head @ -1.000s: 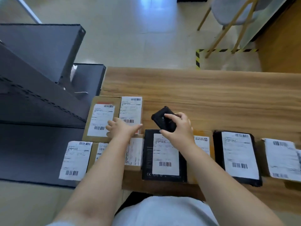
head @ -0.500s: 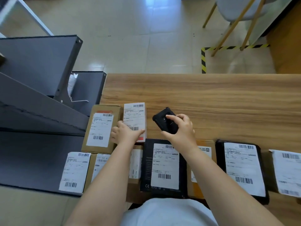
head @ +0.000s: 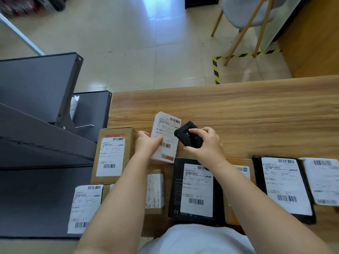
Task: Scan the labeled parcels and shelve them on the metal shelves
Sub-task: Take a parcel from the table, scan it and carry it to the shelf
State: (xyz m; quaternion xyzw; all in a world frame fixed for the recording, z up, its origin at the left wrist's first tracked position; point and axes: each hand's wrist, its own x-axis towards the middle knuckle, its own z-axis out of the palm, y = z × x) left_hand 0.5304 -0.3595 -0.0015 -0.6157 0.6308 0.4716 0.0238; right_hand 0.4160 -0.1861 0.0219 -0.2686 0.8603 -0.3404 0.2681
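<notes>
My left hand (head: 146,143) grips the left edge of a small white labeled parcel (head: 167,132), lifted and tilted above the wooden table (head: 238,110). My right hand (head: 203,143) holds a black handheld scanner (head: 187,136) right beside the parcel's label, thumb on top. A brown labeled box (head: 113,154) lies left of my left hand. Near the front edge lie a black labeled parcel (head: 194,189), a second black one (head: 284,187) and several more labeled parcels. The grey metal shelves (head: 40,143) stand on the left.
A white-labeled parcel (head: 84,208) lies at the table's near left corner by the shelf. A chair with wooden legs (head: 247,24) stands on the tiled floor beyond the table, beside yellow-black floor tape (head: 216,70).
My left hand has picked the small white parcel up off the table and tilted it toward the scanner. My right hand with the scanner stayed close to the same spot.
</notes>
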